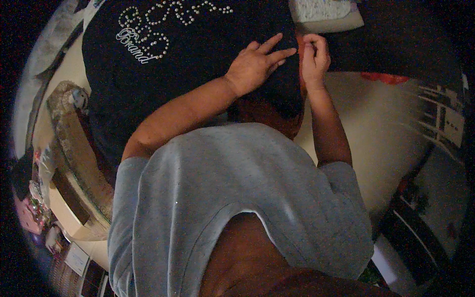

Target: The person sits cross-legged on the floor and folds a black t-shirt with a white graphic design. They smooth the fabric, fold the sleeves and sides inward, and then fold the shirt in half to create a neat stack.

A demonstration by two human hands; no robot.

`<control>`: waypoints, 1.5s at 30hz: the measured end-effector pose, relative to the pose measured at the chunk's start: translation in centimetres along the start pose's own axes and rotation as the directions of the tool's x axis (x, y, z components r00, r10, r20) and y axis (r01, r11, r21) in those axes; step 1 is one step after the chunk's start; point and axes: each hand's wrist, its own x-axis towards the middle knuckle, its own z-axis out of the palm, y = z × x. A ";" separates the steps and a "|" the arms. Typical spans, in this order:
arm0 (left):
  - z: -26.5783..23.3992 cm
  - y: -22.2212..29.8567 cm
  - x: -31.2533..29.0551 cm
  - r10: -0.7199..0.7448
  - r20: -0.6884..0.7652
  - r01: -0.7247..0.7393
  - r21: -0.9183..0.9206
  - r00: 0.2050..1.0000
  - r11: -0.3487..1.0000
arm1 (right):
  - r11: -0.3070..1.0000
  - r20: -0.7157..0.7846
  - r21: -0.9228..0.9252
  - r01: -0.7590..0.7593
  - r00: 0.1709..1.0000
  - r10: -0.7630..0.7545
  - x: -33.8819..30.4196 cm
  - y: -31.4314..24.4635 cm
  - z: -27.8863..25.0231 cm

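A black garment (198,64) is spread out in front of me, with white lettering (132,47) and rows of small pale beads (166,45) at its upper left. My left hand (255,63) lies on the cloth, fingers stretched toward its right edge, nothing held in them. Just beyond that edge is my right hand (315,59), its fingers curled and pressed together; whatever they hold, if anything, is too small to make out. Between the hands, along the cloth's border, runs an orange-red strip (300,74), whose kind I cannot tell.
At the top right sits a pale block-like thing with a mottled white top (326,11). A beige curved surface (366,114) extends to the right, with a red item (383,77) at its far edge. On the left are a patterned rug-like band (81,148) and a cardboard box (69,210).
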 end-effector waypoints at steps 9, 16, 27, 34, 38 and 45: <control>-2.8 0.3 -5.9 0.286 0.193 -0.147 -0.525 0.939 0.839 | 0.985 0.051 -0.087 -0.152 0.986 0.157 0.8 -0.1 0.5; -15.9 -3.1 -20.0 -0.589 -0.241 0.482 -0.383 0.772 0.788 | 0.905 0.243 -0.348 0.247 0.956 -0.167 -1.1 -3.3 0.7; -17.0 -7.1 -40.8 -0.893 -0.440 0.628 -0.670 0.095 0.397 | 0.836 0.710 -0.122 -0.534 0.542 0.449 -4.0 -6.8 -0.6; -21.8 -1.4 -34.4 -0.997 0.048 0.436 -0.897 -0.066 -0.072 | 0.415 0.549 0.304 -0.857 0.514 0.660 -3.7 -10.6 -2.0; -21.6 -1.1 -33.6 -1.000 0.007 0.247 -0.969 0.004 -0.006 | 0.411 0.540 0.361 -0.837 0.547 0.640 -4.1 -11.1 -2.3; -22.0 -0.3 -33.1 -0.998 0.054 0.376 -0.926 0.039 -0.035 | 0.300 0.409 0.526 -0.796 0.546 0.731 -1.8 -12.3 -3.9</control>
